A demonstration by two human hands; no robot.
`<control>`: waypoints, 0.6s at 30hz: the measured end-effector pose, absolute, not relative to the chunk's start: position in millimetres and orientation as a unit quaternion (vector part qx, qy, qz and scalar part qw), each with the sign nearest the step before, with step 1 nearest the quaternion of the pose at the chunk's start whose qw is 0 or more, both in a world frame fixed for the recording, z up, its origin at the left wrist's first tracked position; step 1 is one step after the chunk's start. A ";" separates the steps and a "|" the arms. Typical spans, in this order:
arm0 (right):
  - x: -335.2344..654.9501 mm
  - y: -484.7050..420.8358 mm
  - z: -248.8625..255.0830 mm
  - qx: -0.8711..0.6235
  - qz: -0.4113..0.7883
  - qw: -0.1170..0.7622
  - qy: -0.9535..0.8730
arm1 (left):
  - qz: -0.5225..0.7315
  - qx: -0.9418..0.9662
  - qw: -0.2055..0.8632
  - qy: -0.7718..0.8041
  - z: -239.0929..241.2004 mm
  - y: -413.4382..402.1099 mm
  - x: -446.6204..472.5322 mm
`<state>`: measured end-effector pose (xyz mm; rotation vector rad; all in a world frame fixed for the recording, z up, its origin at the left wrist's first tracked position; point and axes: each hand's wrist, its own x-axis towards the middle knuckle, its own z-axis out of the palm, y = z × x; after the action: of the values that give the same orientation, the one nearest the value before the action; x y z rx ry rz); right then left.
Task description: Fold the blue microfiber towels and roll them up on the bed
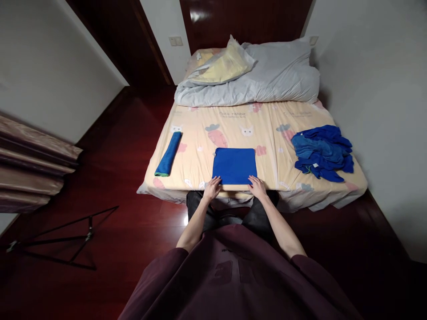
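A flat blue towel (235, 164), a neat near-square, lies at the front edge of the bed in front of me. At its near left corner is my left hand (212, 188), fingers closed on the edge. My right hand (257, 187) likewise has its fingers on the near right corner. The undersides of both hands are hidden. To the left lies a rolled or narrowly folded blue towel (169, 154) with a green edge. A loose, crumpled pile of blue towels (322, 152) sits on the right side of the bed.
The bed (196, 122) has a cream sheet printed with carrots and rabbits. A grey quilt (280, 71) and a yellowish pillow in a clear cover (230, 64) lie toward the headboard (247, 20). A black tripod (60, 238) and a curtain (33, 166) are at left.
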<state>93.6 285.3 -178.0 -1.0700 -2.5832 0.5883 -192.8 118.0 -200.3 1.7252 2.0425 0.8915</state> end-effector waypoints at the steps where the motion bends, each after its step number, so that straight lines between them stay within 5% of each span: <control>1: 96.3 286.8 -179.7 -0.369 0.201 0.141 -0.896 | 0.314 0.601 0.158 0.718 -201.0 118.0 -192.9; 11: 106.1 305.7 -188.2 -0.397 0.208 0.161 -0.880 | 0.295 0.550 0.151 0.766 -197.1 127.9 -196.7; 18: 108.4 320.8 -195.1 -0.451 0.305 0.258 -0.798 | 0.358 0.470 0.179 0.787 -193.9 131.8 -218.8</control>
<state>108.4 320.8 -195.1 -1.2238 -2.1637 0.8266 -218.8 131.8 -193.9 1.3298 2.2242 1.0114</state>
